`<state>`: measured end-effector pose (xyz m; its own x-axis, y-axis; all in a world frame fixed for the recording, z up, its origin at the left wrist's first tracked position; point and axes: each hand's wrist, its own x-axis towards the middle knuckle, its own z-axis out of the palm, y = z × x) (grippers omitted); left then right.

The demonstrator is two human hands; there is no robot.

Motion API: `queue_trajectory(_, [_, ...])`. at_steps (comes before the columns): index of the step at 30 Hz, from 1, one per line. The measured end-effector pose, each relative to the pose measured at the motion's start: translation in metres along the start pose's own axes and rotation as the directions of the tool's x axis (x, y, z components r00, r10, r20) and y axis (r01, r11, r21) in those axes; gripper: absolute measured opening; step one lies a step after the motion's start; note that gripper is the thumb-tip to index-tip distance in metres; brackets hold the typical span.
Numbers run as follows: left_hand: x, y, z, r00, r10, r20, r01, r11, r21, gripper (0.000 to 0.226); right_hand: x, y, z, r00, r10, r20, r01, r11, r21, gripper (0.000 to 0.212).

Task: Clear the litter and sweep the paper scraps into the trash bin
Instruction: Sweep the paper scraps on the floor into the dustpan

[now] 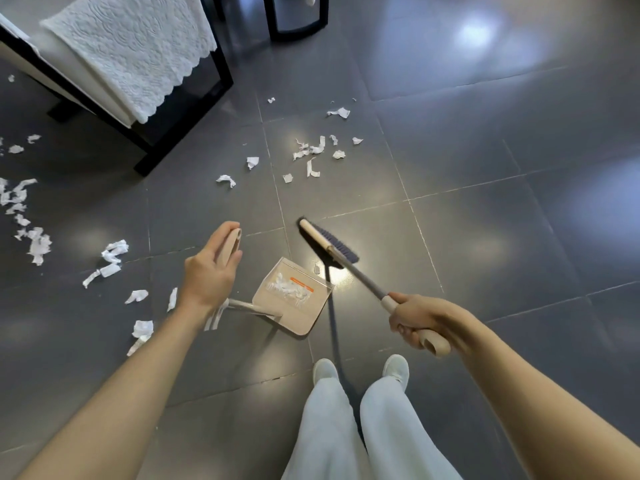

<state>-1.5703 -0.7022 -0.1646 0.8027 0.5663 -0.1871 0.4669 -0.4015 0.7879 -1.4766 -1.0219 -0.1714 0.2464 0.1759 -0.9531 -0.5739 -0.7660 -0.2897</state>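
My left hand [211,268] curls round the top of the dustpan's long handle, keeping the dustpan [294,318] down on the floor with its mouth toward the broom [329,242], so scraps can go straight in; a few already lie inside. My right hand [415,317] grips the broom's handle end, bristles just beside the pan. Most paper scraps [311,150] lie ahead and to my left. No trash bin is in view.

Both forearms [519,379] are bare. Loose, pale grey-white trousers [332,431] fall over 2 white slip-on shoes [397,367] with rounded toes.
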Motion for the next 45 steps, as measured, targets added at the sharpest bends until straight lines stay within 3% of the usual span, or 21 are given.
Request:
queue_trajectory(4, [0.009,0.01,0.009,0.999,0.038,-0.01,-0.038,0.999,-0.012,0.041,-0.022,-0.012,0.018,0.986,0.055,0.157,-0.068,0.994,0.081,0.044])
queue_trajectory(7, [0.018,0.014,0.008,0.999,0.036,0.007,-0.036,0.999,-0.007,0.041,-0.038,-0.025,0.005,0.979,0.056,0.197,-0.081,0.99,0.12,0.044])
queue_trajectory(19, [0.096,0.05,0.014,0.994,-0.026,-0.11,0.021,0.999,-0.045,0.04,-0.049,-0.112,-0.104,0.993,-0.101,0.064,0.067,0.915,0.397,0.038])
queue_trajectory(30, [0.243,0.122,0.056,0.969,-0.196,-0.148,0.169,0.97,-0.176,0.05,0.031,-0.266,-0.239,0.982,-0.169,-0.083,0.189,0.871,0.453,0.051])
queue_trajectory(36, [0.29,0.139,0.066,0.965,-0.194,-0.178,0.185,0.981,-0.066,0.042,0.07,-0.325,-0.278,0.965,-0.202,-0.168,0.239,0.941,0.239,0.048])
queue_trajectory(41, [0.322,0.138,0.057,0.965,-0.187,-0.183,0.185,0.982,-0.027,0.041,0.122,-0.364,-0.284,0.932,-0.261,-0.251,0.247,0.965,-0.086,0.037])
queue_trajectory(45, [0.348,0.141,0.057,0.969,-0.172,-0.18,0.172,0.985,-0.015,0.041,0.157,-0.387,-0.277,0.944,-0.245,-0.219,0.213,0.964,-0.16,0.037])
